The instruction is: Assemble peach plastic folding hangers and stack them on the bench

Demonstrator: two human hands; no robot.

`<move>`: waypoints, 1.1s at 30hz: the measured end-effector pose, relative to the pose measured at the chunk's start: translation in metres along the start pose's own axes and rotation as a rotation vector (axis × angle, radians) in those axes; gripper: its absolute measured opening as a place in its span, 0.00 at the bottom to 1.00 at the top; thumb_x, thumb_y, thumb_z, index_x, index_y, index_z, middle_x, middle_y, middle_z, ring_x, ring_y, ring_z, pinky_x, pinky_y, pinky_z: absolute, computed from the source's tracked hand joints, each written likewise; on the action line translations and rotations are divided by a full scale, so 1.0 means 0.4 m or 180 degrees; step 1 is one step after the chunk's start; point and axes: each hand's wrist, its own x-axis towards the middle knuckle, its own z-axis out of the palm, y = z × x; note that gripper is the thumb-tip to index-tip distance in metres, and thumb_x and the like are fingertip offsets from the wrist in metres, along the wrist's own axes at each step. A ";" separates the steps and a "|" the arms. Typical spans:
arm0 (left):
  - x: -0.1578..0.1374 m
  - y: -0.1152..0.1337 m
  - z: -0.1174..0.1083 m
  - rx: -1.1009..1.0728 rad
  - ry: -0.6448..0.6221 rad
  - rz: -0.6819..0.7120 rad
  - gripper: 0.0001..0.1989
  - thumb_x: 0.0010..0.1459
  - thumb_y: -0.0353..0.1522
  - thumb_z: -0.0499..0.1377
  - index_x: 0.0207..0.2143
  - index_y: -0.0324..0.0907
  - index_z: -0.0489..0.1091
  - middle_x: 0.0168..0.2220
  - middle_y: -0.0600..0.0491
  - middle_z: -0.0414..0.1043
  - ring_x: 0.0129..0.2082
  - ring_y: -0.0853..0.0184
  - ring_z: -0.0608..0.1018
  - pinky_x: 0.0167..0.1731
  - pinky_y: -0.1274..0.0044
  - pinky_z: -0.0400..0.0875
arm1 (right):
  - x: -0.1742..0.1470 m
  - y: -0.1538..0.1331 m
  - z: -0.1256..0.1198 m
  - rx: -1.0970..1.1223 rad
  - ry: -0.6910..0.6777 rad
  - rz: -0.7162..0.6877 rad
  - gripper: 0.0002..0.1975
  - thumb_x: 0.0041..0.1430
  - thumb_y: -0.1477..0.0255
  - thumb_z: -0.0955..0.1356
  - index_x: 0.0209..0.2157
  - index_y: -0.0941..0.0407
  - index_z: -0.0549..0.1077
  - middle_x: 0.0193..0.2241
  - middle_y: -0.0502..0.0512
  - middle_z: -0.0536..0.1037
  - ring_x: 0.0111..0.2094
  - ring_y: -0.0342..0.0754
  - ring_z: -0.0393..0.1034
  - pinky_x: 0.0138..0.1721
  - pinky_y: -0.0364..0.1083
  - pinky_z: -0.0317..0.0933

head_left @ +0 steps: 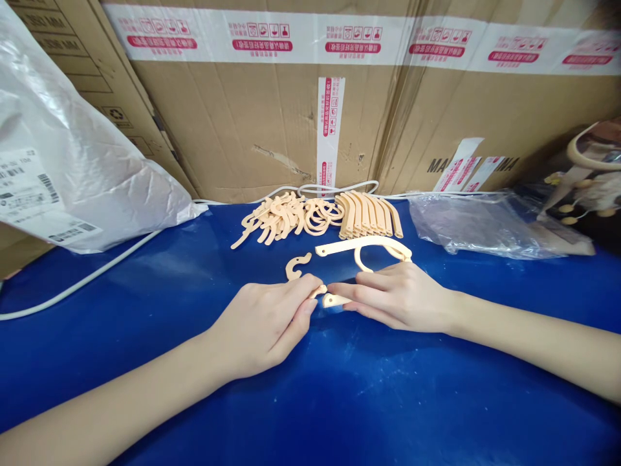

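Note:
My left hand (pixel 272 323) is closed, pinching a small pale wooden piece (pixel 317 291) between thumb and forefinger; most of it is hidden. Under the fingers of my right hand (pixel 407 294) is a pale wooden strip (pixel 334 300), its holed end pointing left toward the small piece. The right fingers grip this strip. Just behind my left hand lies a wooden hook (pixel 295 265) with a hole in it. A long curved wooden strip (pixel 349 245) extends behind my right hand, and a wooden ring (pixel 359 260) shows partly between them.
At the back of the blue table (pixel 310 401) are a heap of wooden hooks (pixel 279 217), several rings (pixel 320 217) and stacked curved strips (pixel 371 213). A clear plastic bag (pixel 475 223) lies right; a white parcel (pixel 82 162) and cable (pixel 87 278) are left. Cardboard boxes (pixel 242 116) stand behind.

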 end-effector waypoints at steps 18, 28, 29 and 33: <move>0.008 0.006 -0.002 0.0147 -0.0205 -0.0009 0.11 0.65 0.31 0.40 0.40 0.43 0.61 0.28 0.57 0.71 0.26 0.68 0.75 0.24 0.78 0.61 | 0.003 -0.002 0.000 -0.0044 0.0121 -0.0106 0.15 0.68 0.68 0.57 0.48 0.60 0.69 0.24 0.48 0.72 0.22 0.39 0.66 0.21 0.41 0.56; 0.010 0.013 0.006 0.0694 -0.0378 0.0109 0.15 0.68 0.40 0.39 0.35 0.42 0.58 0.24 0.56 0.71 0.21 0.66 0.76 0.17 0.78 0.55 | 0.005 -0.006 -0.002 -0.0082 -0.0015 -0.0226 0.17 0.69 0.68 0.55 0.48 0.60 0.69 0.23 0.47 0.70 0.20 0.39 0.63 0.21 0.42 0.53; 0.010 0.014 0.006 0.0750 -0.0384 0.0129 0.15 0.68 0.39 0.38 0.35 0.42 0.58 0.24 0.56 0.71 0.21 0.66 0.76 0.16 0.78 0.54 | 0.005 -0.006 -0.002 -0.0039 -0.0086 -0.0217 0.17 0.69 0.68 0.55 0.48 0.60 0.68 0.23 0.48 0.71 0.20 0.39 0.63 0.20 0.42 0.52; 0.007 0.016 0.004 0.0862 -0.0462 0.0167 0.12 0.68 0.36 0.39 0.35 0.43 0.57 0.22 0.57 0.69 0.19 0.66 0.74 0.15 0.78 0.52 | 0.006 -0.010 -0.001 0.0138 -0.0402 -0.0042 0.20 0.69 0.66 0.53 0.51 0.59 0.66 0.24 0.49 0.72 0.21 0.39 0.65 0.19 0.42 0.48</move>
